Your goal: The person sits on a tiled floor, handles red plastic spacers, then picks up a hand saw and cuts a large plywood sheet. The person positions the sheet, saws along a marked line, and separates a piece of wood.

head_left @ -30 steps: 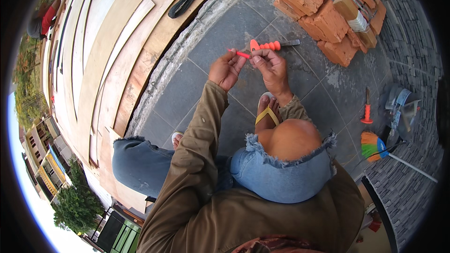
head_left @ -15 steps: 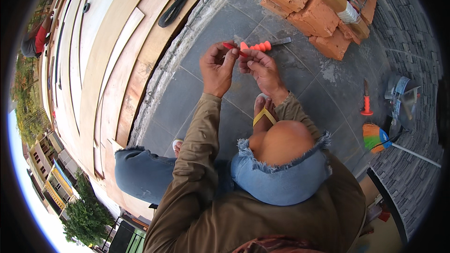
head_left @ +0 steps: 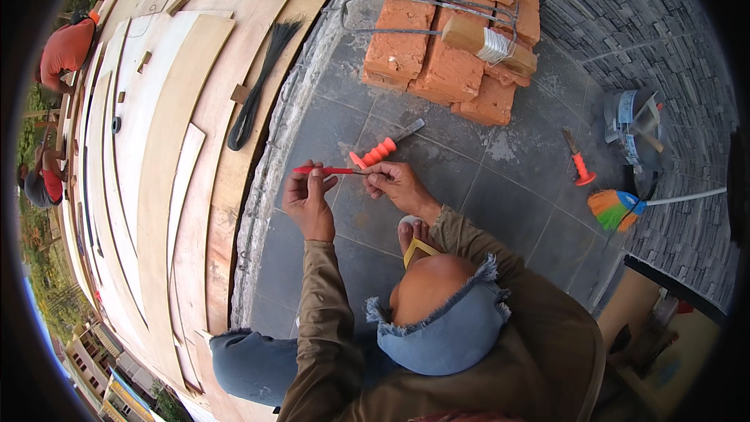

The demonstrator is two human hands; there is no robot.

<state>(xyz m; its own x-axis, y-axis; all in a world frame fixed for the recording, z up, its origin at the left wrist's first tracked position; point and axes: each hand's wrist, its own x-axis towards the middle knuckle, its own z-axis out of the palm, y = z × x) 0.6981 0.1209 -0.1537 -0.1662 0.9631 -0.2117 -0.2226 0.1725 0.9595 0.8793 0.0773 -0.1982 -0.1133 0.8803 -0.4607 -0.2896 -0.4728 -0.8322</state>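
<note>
Your left hand (head_left: 309, 207) stands on a forearm pointing toward twelve o'clock, thumb and fingers pinching a slim red stick (head_left: 328, 171) that lies nearly level just off the view's middle toward ten o'clock, its thin dark end aimed at three. Your right hand (head_left: 402, 190) reaches in from four o'clock with bent fingers, thumb and forefinger seemingly pinching that dark end, whose tip they cover. Your knee (head_left: 433, 291) at five o'clock hides part of your sandalled foot (head_left: 421, 234), and the upper edge cuts off the brick stack (head_left: 449, 74) at one o'clock.
</note>
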